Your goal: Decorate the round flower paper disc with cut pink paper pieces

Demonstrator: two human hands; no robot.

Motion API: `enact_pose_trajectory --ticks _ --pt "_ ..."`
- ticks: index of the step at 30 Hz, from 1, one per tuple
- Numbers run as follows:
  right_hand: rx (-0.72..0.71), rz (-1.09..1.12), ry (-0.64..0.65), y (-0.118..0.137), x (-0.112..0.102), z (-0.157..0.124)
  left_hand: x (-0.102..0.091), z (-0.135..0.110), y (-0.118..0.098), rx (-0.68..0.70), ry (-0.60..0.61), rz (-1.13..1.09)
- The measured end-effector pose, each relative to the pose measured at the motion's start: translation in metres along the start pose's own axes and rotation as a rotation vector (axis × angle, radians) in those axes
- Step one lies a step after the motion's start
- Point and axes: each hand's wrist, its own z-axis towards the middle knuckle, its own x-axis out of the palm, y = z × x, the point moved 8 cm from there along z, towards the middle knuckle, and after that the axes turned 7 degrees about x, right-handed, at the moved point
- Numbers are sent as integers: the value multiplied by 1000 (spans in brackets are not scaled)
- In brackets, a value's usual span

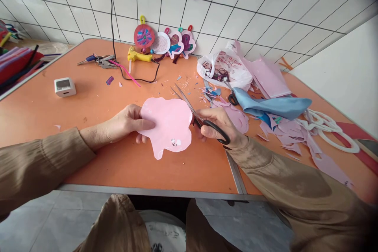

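Note:
My left hand (125, 124) pinches the left edge of a pink paper cutout (168, 126) with a lobed, flower-like outline, held just above the orange table (97, 110). My right hand (220, 126) is closed around the black handles of a pair of scissors (195, 114). The scissor blades are apart and point up and left, past the cutout's upper right edge. Both of my sleeves are tan.
Pink paper scraps (283, 132), a blue cloth (271, 106), a white plastic bag (221, 69) and white rings (330, 130) crowd the right side. A yellow glue gun (137, 57), round paper ornaments (161, 41), keys (99, 61) and a small white device (65, 86) lie farther back.

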Motion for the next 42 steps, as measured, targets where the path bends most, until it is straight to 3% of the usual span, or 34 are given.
enact_pose_trajectory --ticks 42 --pt "118 13 -21 -8 0 1 0 0 -1 11 1 -16"
